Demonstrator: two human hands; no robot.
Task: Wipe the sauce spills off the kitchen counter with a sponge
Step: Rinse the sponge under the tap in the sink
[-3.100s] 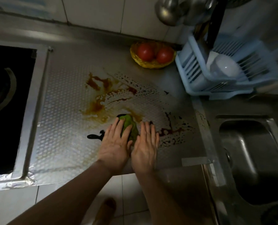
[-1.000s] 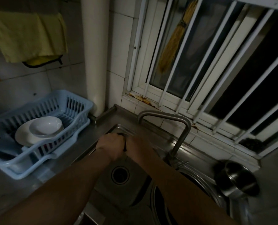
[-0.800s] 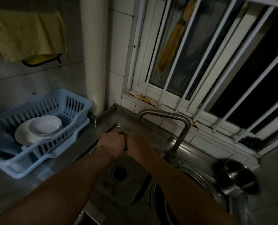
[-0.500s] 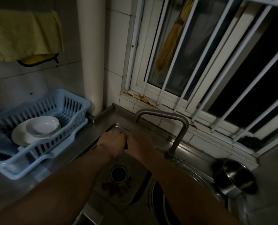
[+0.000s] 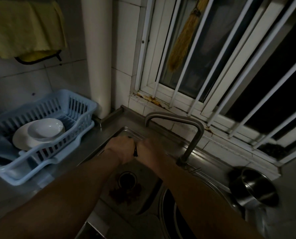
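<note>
A: Sink (image 5: 126,133), steel, under barred window (image 5: 212,66); tap (image 5: 193,135) over basin, no water seen running. Blue rack (image 5: 45,152) w/ plate + bowl (image 5: 45,130) to left. Hands?

B: Left hand (image 5: 121,149) and right hand (image 5: 150,150) fisted, pressed together over basin. Dark sliver between them: prob. the sponge (image 5: 135,151), squeezed. Colour not readable.

A: Changes vs. a sec ago?

B: Red-brown puddle (image 5: 126,192) by drain (image 5: 127,180) is new and bigger; half a sec back, just a smear. Reads as sauce wrung out, so sponge is being cleaned for another pass.

A: Hidden?

B: Counter w/ spills out of frame; can't judge what's left. Sponge mostly covered. Pot (image 5: 254,188) at right, contents unclear. Scene v. dim.
</note>
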